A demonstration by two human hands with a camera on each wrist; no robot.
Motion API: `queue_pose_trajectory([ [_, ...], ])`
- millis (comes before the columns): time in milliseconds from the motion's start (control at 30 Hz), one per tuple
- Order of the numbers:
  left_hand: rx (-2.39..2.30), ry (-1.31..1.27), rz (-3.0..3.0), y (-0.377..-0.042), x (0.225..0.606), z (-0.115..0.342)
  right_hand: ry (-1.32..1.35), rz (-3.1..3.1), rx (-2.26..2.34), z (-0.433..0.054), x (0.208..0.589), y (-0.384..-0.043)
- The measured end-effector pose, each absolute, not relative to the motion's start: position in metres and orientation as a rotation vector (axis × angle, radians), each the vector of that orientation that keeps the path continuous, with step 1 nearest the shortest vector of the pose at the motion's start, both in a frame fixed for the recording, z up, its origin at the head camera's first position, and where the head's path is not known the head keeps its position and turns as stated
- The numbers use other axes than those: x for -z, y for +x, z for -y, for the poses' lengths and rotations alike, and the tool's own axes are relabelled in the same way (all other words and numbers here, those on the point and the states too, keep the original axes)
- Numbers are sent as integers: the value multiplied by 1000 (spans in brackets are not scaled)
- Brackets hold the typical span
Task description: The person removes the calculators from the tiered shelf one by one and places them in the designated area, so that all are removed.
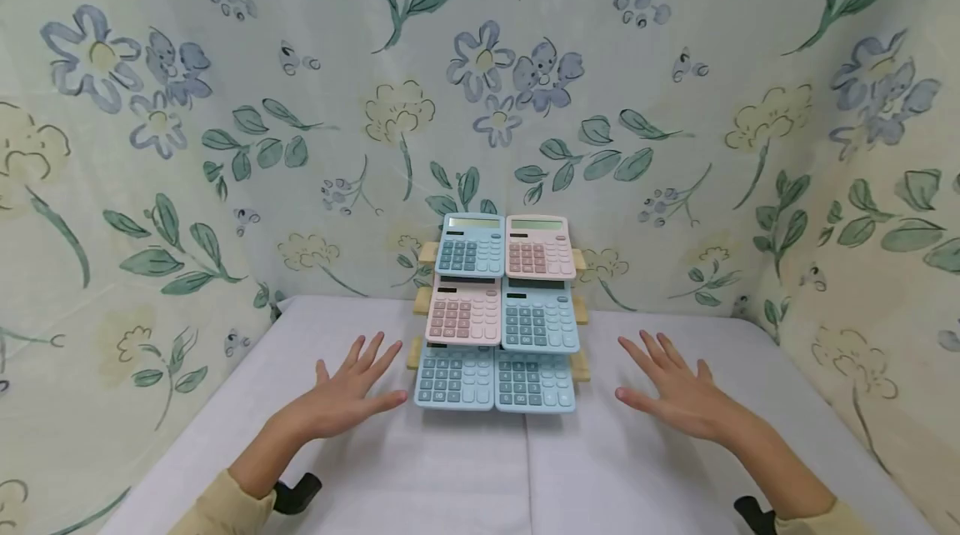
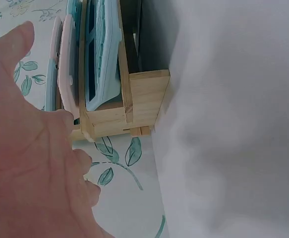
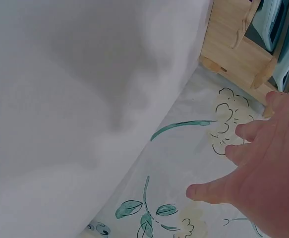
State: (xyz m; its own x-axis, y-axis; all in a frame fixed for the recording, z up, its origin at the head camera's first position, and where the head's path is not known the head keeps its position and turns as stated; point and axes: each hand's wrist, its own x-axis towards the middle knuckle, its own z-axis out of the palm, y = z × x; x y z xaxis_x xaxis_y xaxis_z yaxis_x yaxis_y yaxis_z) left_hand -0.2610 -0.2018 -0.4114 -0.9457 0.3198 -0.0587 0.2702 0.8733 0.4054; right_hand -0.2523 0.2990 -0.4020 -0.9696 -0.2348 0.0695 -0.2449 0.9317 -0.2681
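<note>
In the head view, blue and pink calculators stand in pairs on a tiered wooden rack [image 1: 422, 300]. The top tier holds a blue calculator [image 1: 470, 246] on the left and a pink calculator [image 1: 539, 247] on the right. Below them are a pink calculator [image 1: 464, 310] and a blue calculator [image 1: 540, 315]; two blue ones fill the bottom tier. My left hand [image 1: 341, 393] spreads its fingers just left of the bottom tier, apart from it. To the right of the rack, my right hand [image 1: 675, 389] is likewise spread, holding nothing.
A white cloth [image 1: 465, 477] with a centre crease covers the table. Floral curtains [image 1: 645, 60] hang behind the rack and at both sides. Dark straps [image 1: 296, 493] show at both wrists.
</note>
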Motion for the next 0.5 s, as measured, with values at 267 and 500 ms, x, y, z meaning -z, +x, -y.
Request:
queue_pose_trajectory([
  [267,-717,344,-3003,-272,423,196,341,2940,-335,-292,402,-264],
  [500,-1018,160,-3004,-285,432,183,302,2855,-738,-283,401,-270],
])
